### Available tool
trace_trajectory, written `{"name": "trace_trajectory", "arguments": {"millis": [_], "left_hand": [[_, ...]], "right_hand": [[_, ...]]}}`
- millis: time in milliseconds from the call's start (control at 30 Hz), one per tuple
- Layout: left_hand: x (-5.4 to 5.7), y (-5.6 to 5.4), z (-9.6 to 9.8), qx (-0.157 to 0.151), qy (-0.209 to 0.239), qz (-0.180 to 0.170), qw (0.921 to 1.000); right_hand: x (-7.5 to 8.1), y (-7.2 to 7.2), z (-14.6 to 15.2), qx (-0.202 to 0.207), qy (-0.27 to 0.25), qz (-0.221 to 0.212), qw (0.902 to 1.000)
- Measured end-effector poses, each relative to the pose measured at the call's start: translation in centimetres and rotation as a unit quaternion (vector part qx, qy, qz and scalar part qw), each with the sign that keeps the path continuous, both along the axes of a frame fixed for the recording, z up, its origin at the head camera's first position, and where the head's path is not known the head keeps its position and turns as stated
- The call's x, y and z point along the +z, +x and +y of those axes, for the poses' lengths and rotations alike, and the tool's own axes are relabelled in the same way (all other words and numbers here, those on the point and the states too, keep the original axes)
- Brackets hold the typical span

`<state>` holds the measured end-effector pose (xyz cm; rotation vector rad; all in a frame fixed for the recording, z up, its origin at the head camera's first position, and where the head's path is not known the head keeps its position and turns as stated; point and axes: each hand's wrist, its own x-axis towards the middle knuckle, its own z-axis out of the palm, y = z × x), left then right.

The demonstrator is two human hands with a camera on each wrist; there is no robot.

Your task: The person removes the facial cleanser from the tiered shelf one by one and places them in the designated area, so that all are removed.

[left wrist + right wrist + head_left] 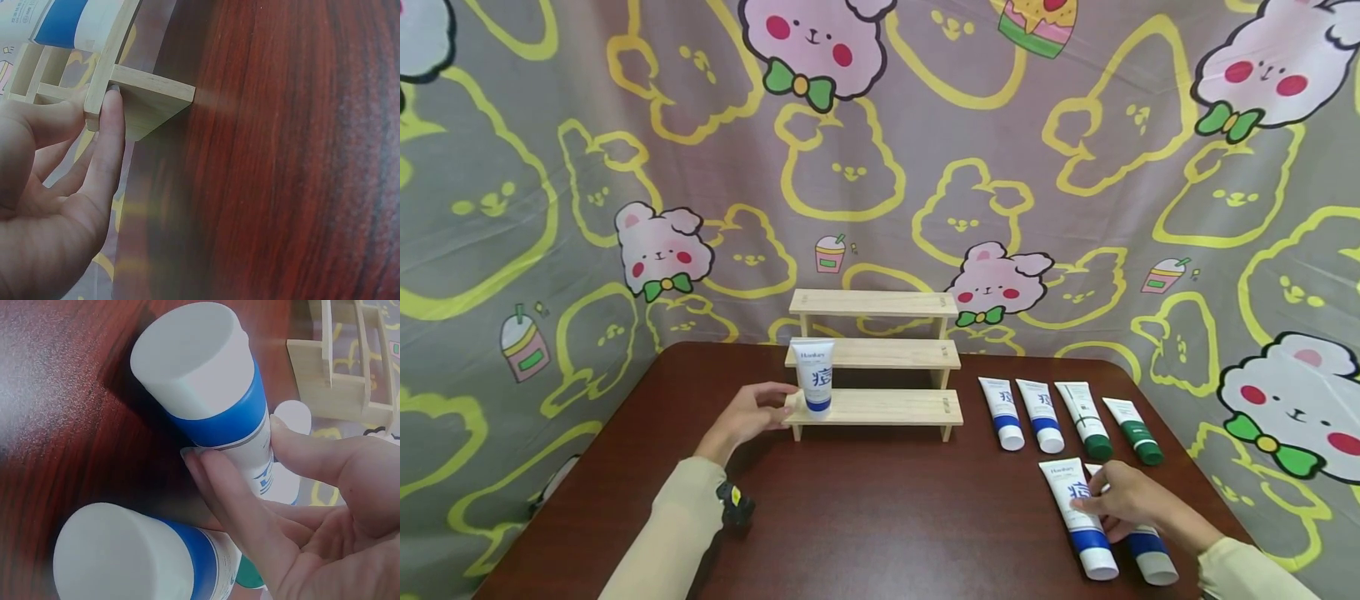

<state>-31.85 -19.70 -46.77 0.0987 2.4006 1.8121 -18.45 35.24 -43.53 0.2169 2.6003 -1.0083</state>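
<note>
A three-step wooden rack [880, 406] stands at the back of the table. On the left end of its lowest step a white-and-blue squeeze tube [814, 379] stands upright on its cap. My left hand [751, 417] pinches that step's left end; in the left wrist view thumb and fingers lie on opposite faces of the board [100, 87]. At the front right, my right hand [1131, 498] holds another white-and-blue squeeze tube [219, 394] between thumb and fingers. Beside it lies a similar tube [119, 556], partly hidden behind the hand in the head view.
Behind the right hand lie two more blue-banded tubes [1002, 412] [1041, 415] and two green-capped tubes [1084, 417] [1135, 429], in a row on the brown table [887, 517]. A patterned curtain [880, 167] hangs around the back and sides.
</note>
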Motion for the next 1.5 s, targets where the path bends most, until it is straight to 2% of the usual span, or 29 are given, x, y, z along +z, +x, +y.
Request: {"name": "trace_trajectory", "arguments": {"millis": [300,600,767,1033,1267,1500], "left_hand": [[0.0,-0.1,-0.1,0.001,0.005,-0.003,1.0000],[-0.1,0.0,0.0,-0.003,0.006,0.000,1.0000],[-0.1,0.0,0.0,-0.002,0.006,0.003,1.0000],[-0.2,-0.1,0.1,0.000,0.004,0.004,1.0000],[-0.1,0.1,0.0,-0.002,0.002,0.006,1.0000],[0.0,0.1,0.0,-0.008,0.010,0.012,0.9998]], "right_hand": [[0.2,-0.2,0.2,0.022,-0.003,-0.015,0.9996],[1.2,-0.7,0.5,0.042,0.043,-0.016,0.9981],[3.2,-1.5,0.6,0.065,0.061,0.025,0.9957],[6.0,-2.9,-0.7,0.118,0.039,0.114,0.9856],[7.0,-4.3,-3.8,0.154,0.027,0.174,0.9723],[6.8,-6.5,-7.4,0.190,0.028,0.231,0.9538]]}}
